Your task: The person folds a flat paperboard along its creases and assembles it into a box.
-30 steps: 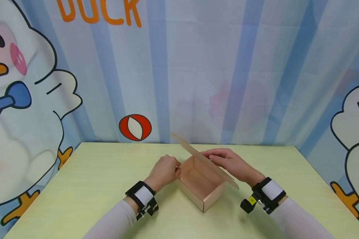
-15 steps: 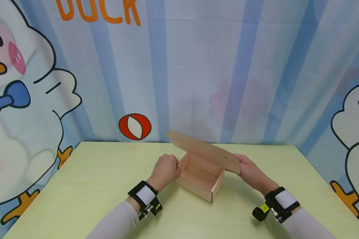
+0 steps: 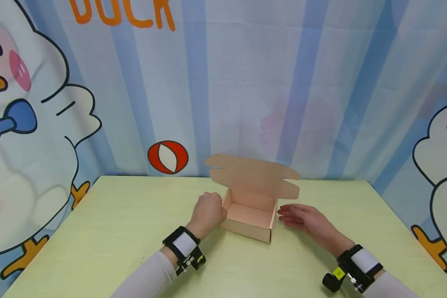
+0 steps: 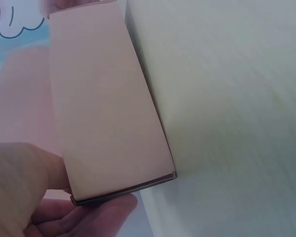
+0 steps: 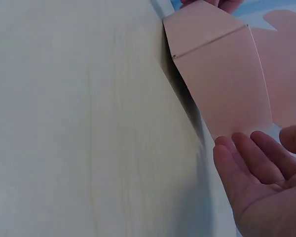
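Note:
A small brown cardboard box (image 3: 246,230) sits on the table, its inside facing up and bare. The flap-edged lid (image 3: 254,176) stands raised at the back, tilted away. My left hand (image 3: 207,213) grips the box's left side wall; in the left wrist view the thumb and fingers of that hand (image 4: 19,190) pinch the box's end. Just off the right side wall is my right hand (image 3: 307,221), fingers extended and holding nothing. The right wrist view shows the right hand's fingertips (image 5: 259,140) close by the box's side (image 5: 227,89); whether they touch cannot be told.
A pale yellow-green table (image 3: 141,207) carries the box. Behind it hangs a striped blue curtain (image 3: 242,82) printed with ducks and a red ball. Each wrist wears a strapped camera (image 3: 332,282).
The lid has swung up and back from the right hand, which has let go and moved down to the right. The box has turned its front toward me, still in the left hand's grip.

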### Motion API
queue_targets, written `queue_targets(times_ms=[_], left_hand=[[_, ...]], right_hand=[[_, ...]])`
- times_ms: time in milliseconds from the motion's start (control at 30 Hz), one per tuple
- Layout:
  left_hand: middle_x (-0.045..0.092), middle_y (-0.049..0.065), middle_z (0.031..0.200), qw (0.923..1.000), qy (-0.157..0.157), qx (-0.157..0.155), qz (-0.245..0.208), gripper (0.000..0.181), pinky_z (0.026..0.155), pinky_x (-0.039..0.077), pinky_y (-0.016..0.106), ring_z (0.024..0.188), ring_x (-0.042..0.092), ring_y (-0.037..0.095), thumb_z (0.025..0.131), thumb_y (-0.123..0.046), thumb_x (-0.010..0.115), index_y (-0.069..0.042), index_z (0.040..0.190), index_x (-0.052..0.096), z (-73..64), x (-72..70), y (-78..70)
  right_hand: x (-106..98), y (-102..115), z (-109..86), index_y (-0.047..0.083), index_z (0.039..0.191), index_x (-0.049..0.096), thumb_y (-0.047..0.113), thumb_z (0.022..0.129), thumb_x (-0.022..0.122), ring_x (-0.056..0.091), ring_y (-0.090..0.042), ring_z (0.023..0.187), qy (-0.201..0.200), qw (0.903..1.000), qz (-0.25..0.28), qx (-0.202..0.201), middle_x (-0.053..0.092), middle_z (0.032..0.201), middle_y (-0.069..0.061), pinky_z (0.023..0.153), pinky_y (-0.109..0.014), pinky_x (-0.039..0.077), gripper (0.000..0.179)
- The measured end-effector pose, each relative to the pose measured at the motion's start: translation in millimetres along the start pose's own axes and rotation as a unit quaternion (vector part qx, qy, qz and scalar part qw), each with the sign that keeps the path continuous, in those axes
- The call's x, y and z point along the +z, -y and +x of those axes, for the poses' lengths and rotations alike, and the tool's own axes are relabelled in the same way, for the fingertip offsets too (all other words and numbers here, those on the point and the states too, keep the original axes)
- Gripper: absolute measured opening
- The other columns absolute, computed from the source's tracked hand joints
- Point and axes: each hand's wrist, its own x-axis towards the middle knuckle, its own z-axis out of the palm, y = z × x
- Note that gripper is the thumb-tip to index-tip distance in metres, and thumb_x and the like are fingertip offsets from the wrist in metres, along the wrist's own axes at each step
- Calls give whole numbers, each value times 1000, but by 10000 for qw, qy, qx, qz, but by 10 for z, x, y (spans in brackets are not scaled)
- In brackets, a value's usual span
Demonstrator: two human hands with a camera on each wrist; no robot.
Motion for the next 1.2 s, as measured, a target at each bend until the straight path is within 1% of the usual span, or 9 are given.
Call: queue_targets(times_ms=[167,300,400,500,633,767,1033,1133,1200], left_hand=[[26,-6,49,10000,45,-37,-16,34,34,22,22,41,29,9,69,-1,55,-15,45,36,-13,6,-39],[26,-5,49,9999,111,-93,-57,34,34,22,22,40,29,9,71,-2,55,-15,45,37,-15,5,-66],[23,-6,49,9998,165,-76,-108,35,33,20,21,39,28,8,73,-3,55,-15,46,37,-11,10,-82],[25,-6,47,9999,109,-33,-101,35,33,22,21,37,31,8,75,-4,55,-14,46,38,-3,19,-86],[31,-6,42,9999,-7,-70,-104,36,32,28,22,34,38,9,77,-7,58,-14,45,41,18,32,-71],[32,-7,40,9997,-62,-179,-184,40,31,27,20,32,39,7,80,-12,60,-14,45,42,67,63,-32],[26,-8,40,9987,-46,-301,-407,50,34,22,20,32,31,6,87,-30,59,-14,44,39,98,100,67],[22,-8,41,9972,-49,-357,-659,55,35,18,21,33,27,6,88,-37,56,-14,44,35,83,59,140],[25,-6,41,9962,-191,-369,-762,55,36,19,22,33,28,9,89,-38,55,-10,44,38,95,2,209]], right_hand=[[150,48,-53,-5,136,34,26,91,55,46,-31,120,-23,9984,-544,166,36,139,-20,94,-37,42,58],[245,101,-49,1,139,30,26,91,56,42,-30,123,20,9960,-884,129,32,143,-18,93,-39,42,60],[289,101,-21,1,141,27,24,90,57,38,-32,125,-32,9927,-1207,56,30,143,-18,92,-39,43,63],[297,88,39,1,142,25,22,89,59,37,-34,126,-81,9898,-1425,-52,29,144,-19,92,-37,43,66],[255,75,164,3,142,25,20,91,56,36,-31,127,57,9902,-1390,-152,30,144,-17,94,-38,42,63],[210,75,280,6,143,24,21,93,53,39,-28,126,203,9924,-1212,-83,31,144,-13,95,-41,40,60],[184,78,399,5,143,25,22,93,53,38,-29,125,-6,9931,-1174,-4,29,144,-15,96,-41,40,60],[127,83,367,2,142,24,26,92,54,35,-33,127,-139,9902,-1387,-106,28,144,-20,95,-42,40,63],[62,117,338,1,141,25,29,91,56,35,-34,127,-319,9877,-1522,-181,29,143,-22,95,-42,40,65]])
